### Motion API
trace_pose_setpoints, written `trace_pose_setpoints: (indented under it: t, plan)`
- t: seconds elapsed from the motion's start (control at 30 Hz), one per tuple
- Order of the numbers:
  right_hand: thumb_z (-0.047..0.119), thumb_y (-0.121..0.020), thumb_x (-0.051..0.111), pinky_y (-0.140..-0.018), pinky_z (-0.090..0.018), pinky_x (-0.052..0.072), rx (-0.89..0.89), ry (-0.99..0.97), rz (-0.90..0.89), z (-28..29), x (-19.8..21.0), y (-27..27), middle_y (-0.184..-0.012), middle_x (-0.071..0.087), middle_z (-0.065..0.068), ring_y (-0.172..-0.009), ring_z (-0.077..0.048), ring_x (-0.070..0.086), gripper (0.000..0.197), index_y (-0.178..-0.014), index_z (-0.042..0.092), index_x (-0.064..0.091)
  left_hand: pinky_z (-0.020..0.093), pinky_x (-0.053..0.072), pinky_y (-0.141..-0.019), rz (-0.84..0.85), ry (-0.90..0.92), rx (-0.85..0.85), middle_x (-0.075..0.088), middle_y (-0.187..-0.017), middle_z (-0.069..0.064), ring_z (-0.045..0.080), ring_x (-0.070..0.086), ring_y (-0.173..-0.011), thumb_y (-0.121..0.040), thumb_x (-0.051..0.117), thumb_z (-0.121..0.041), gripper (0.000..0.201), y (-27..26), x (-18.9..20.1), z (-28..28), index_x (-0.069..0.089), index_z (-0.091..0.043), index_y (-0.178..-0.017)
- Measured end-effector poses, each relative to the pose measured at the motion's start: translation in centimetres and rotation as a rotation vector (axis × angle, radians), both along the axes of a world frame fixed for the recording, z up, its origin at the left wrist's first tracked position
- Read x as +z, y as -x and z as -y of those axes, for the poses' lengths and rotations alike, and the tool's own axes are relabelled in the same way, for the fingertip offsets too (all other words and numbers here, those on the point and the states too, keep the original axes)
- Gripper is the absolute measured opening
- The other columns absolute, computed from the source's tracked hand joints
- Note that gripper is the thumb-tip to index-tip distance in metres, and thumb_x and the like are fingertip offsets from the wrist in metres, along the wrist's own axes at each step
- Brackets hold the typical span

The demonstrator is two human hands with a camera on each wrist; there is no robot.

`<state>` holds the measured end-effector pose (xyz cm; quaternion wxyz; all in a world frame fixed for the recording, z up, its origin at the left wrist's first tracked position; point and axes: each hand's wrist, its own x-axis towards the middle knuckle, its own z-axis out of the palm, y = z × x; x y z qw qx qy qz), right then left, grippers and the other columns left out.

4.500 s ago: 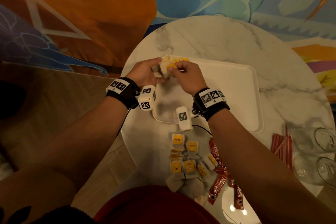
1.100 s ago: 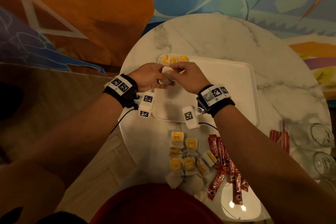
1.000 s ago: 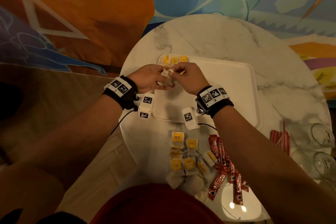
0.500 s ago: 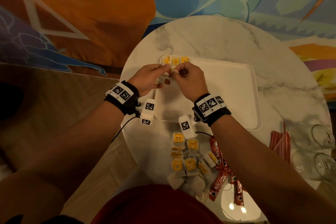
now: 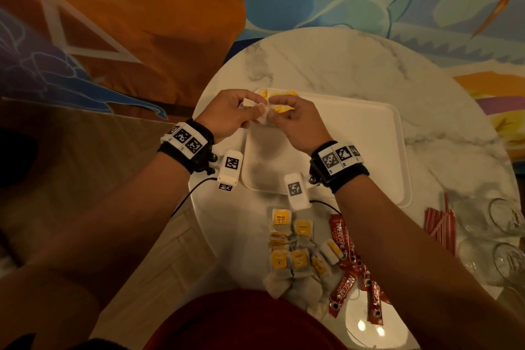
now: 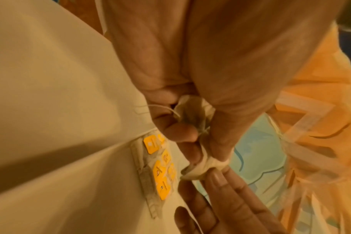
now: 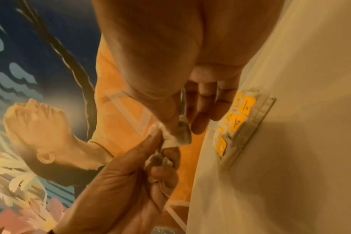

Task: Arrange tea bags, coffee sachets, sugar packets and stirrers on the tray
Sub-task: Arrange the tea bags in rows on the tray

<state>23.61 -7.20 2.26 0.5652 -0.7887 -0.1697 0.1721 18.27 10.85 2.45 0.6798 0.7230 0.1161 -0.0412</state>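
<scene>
Both hands meet above the far left corner of the white tray (image 5: 355, 150). My left hand (image 5: 230, 113) grips a small bunch of tea bags (image 6: 192, 114) in its curled fingers. My right hand (image 5: 289, 119) pinches one pale tea bag (image 5: 262, 113) at the edge of that bunch, also seen as the tea bag (image 7: 176, 137) in the right wrist view. A row of tea bags with yellow tags (image 6: 160, 172) lies in the tray's corner, just beyond the hands. More tea bags (image 5: 292, 253) and red coffee sachets (image 5: 352, 270) lie on the marble table near me.
Red stirrers (image 5: 439, 229) lie right of the tray, beside two clear glasses (image 5: 508, 239) at the table's right edge. The round marble table (image 5: 369, 65) stands against a painted wall. Most of the tray's surface is bare.
The hands have moved from the tray's left side toward its far left corner, still working the held tea bags. Compared with 4.5 s ago, a row of yellow-tagged bags lies in that corner.
</scene>
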Motion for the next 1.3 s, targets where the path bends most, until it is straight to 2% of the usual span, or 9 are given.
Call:
trace_pose_setpoints:
  t: [0.13,0.37,0.57,0.63,0.77,0.93,1.0,1.17,1.3]
  plan:
    - [0.018,-0.092,0.071,-0.081,-0.037,0.058,0.082,0.03,0.057,-0.2,0.1,-0.3,-0.089,0.076,-0.005,-0.081,-0.02,0.072,0.013,-0.1,0.009,0.076,0.023,0.051,-0.059,0.019,-0.017,0.009,0.069,-0.096,0.011,0.015,0.062,-0.072,-0.091,0.071,-0.01,0.011,-0.3,0.5,-0.5,0.069,-0.017,-0.1]
    - [0.023,-0.093,0.067,-0.058,-0.031,0.057,-0.215,0.013,-0.098,-1.2,-0.3,-0.9,-0.08,0.077,-0.01,-0.065,-0.024,0.075,0.014,-0.088,0.01,0.068,0.031,0.057,-0.081,-0.08,0.48,0.15,0.068,-0.105,0.01,0.024,0.069,-0.09,-0.099,0.049,0.003,0.026,0.0,0.3,-1.2,0.058,-0.011,-0.118]
    - [0.022,-0.094,0.063,-0.04,-0.02,0.043,-0.121,0.272,-0.137,-2.3,-2.0,0.8,-0.071,0.074,-0.008,-0.046,-0.014,0.065,0.01,-0.089,0.014,0.06,0.048,0.054,-0.098,-0.15,0.703,0.153,0.066,-0.118,0.018,0.038,0.066,-0.113,-0.087,0.026,0.025,0.061,1.4,-1.3,-1.8,0.045,-0.008,-0.136]
    - [0.025,-0.094,0.061,-0.044,-0.025,0.049,-0.076,0.385,-0.1,-2.7,-2.9,1.2,-0.072,0.073,-0.006,-0.049,-0.012,0.067,0.009,-0.089,0.017,0.059,0.048,0.053,-0.098,-0.165,0.735,0.142,0.067,-0.12,0.016,0.037,0.067,-0.113,-0.09,0.027,0.023,0.06,1.8,-1.8,-1.9,0.043,-0.01,-0.137]
    - [0.033,-0.087,0.064,-0.073,-0.041,0.059,-0.056,0.527,-0.01,-2.8,-3.7,1.3,-0.081,0.071,-0.002,-0.076,-0.025,0.07,0.016,-0.078,0.027,0.051,0.043,0.056,-0.094,-0.191,0.738,0.14,0.063,-0.127,0.015,0.035,0.066,-0.112,-0.093,0.031,0.019,0.053,2.2,-2.1,-1.8,0.047,-0.012,-0.132]
    - [0.043,-0.087,0.068,-0.071,-0.034,0.051,-0.015,0.53,0.152,-2.1,-2.1,1.2,-0.079,0.062,0.008,-0.079,-0.019,0.063,0.018,-0.087,0.027,0.058,0.04,0.06,-0.087,-0.209,0.76,0.211,0.06,-0.128,0.018,0.033,0.065,-0.109,-0.093,0.031,0.019,0.044,2.2,-1.9,-0.9,0.053,-0.007,-0.121]
    - [0.035,-0.086,0.071,-0.067,-0.033,0.05,0.015,0.423,0.173,-1.8,-1.4,1.6,-0.073,0.061,0.009,-0.073,-0.016,0.063,0.017,-0.094,0.025,0.062,0.039,0.057,-0.089,-0.225,0.748,0.222,0.06,-0.126,0.017,0.03,0.065,-0.105,-0.094,0.031,0.015,0.04,2.0,-1.9,-0.6,0.052,-0.008,-0.119]
    - [0.008,-0.081,0.072,-0.08,-0.021,0.048,0.192,0.289,0.272,-1.8,-0.2,2.4,-0.09,0.062,0.008,-0.085,-0.011,0.061,0.032,-0.11,0.021,0.067,0.027,0.057,-0.06,-0.272,0.818,0.155,0.065,-0.102,0.013,0.022,0.072,-0.083,-0.092,0.043,-0.001,0.03,1.8,-0.9,0.3,0.05,-0.006,-0.121]
    - [0.018,-0.085,0.073,-0.086,-0.024,0.046,0.16,0.308,0.321,-1.4,-0.5,2.2,-0.103,0.064,-0.004,-0.094,-0.014,0.061,0.024,-0.109,0.022,0.073,0.031,0.059,-0.073,-0.275,0.796,0.112,0.073,-0.093,0.01,0.021,0.071,-0.08,-0.097,0.041,-0.012,0.021,1.6,-0.5,0.8,0.057,-0.007,-0.11]
